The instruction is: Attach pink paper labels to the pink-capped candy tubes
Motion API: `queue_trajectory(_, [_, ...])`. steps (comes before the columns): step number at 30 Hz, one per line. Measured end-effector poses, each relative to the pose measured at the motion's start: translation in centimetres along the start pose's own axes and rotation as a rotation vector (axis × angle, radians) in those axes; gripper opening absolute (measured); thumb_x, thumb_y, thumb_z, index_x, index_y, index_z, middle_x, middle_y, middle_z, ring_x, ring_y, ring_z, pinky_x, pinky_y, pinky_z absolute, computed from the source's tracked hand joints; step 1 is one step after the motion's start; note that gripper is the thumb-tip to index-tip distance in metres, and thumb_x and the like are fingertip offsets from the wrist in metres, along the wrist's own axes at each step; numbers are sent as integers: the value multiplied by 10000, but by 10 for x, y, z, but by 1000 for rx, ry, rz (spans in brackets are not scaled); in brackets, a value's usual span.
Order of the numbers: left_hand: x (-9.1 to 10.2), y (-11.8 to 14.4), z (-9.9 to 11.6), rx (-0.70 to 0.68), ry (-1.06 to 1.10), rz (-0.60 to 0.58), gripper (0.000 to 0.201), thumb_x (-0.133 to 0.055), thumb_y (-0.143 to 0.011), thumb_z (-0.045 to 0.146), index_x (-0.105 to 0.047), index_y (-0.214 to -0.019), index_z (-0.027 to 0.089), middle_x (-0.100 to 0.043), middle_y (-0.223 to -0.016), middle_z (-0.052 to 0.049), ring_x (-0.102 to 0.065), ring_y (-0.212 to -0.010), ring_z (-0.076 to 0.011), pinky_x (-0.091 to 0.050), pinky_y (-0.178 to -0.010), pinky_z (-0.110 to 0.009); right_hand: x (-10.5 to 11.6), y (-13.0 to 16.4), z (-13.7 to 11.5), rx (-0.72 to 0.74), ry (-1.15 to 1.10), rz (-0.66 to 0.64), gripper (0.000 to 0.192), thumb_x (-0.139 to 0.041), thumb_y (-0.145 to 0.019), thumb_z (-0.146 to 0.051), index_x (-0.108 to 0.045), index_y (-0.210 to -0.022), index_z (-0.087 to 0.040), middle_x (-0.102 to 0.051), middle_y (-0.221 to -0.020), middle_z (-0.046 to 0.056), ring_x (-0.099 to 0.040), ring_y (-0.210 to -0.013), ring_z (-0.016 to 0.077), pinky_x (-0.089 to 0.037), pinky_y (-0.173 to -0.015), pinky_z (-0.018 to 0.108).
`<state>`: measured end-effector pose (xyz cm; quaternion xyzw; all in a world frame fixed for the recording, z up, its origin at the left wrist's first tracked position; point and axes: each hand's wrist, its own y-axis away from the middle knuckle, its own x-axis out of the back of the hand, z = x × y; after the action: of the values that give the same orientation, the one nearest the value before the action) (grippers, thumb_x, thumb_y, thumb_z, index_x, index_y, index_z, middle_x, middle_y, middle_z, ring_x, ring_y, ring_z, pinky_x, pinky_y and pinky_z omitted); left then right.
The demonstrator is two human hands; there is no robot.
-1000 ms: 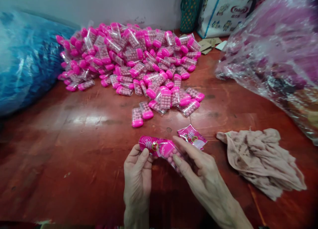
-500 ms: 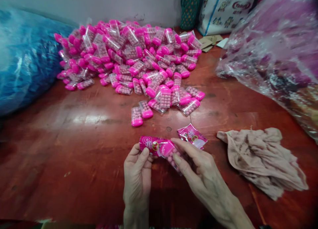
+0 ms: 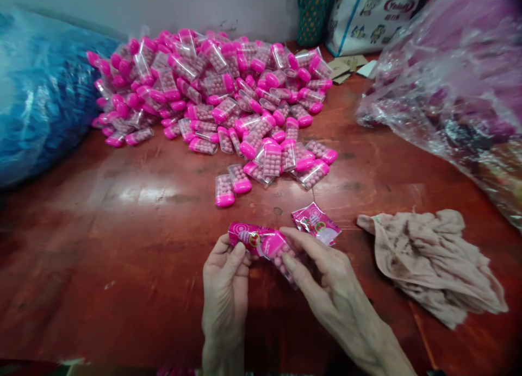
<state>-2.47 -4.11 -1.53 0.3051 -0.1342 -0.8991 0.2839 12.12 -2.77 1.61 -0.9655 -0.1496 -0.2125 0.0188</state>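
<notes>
Both our hands hold 1 candy case (image 3: 281, 255) low over the counter (image 3: 122, 245). Our left hand (image 3: 225, 289) pinches the pink sleeve (image 3: 249, 237) at its end, and our right hand (image 3: 326, 281) has its fingers (image 3: 290, 263) closed round the clear body. Since a second ago nothing has shifted, so the sleeve looks no further on. A loose wrapper (image 3: 316, 222) lies just beyond our right fingers, the pile (image 3: 212, 88) well beyond, a cloth (image 3: 432, 262) to the right.

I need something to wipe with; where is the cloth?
The crumpled cloth lies on the table's right side, just beyond the right hand.
</notes>
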Motion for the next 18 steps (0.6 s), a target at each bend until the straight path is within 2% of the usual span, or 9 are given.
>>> queue_trajectory(12, [1,1,-1,-3,-2,-16,159,-714,-633,129,-649,-777,143,-671,-739,-5,-612,-639,-92,-497,-590,-176,-2,1,4,-37,9,5,315,-486,-871,-213,-517,-1184,-235,-650,-958,23,-604,-755,143,-489,-753,275])
queue_trajectory(18, [1,0,0,1,-8,-16,169,-708,-643,142,-651,-801,143,-668,-756,-10,-614,-661,-102,-499,-600,-186,-4,1,9,-46,-7,-11,330,-492,-874,-233,-499,-1203,-249,-630,-1035,15,-589,-864,145,-462,-794,266])
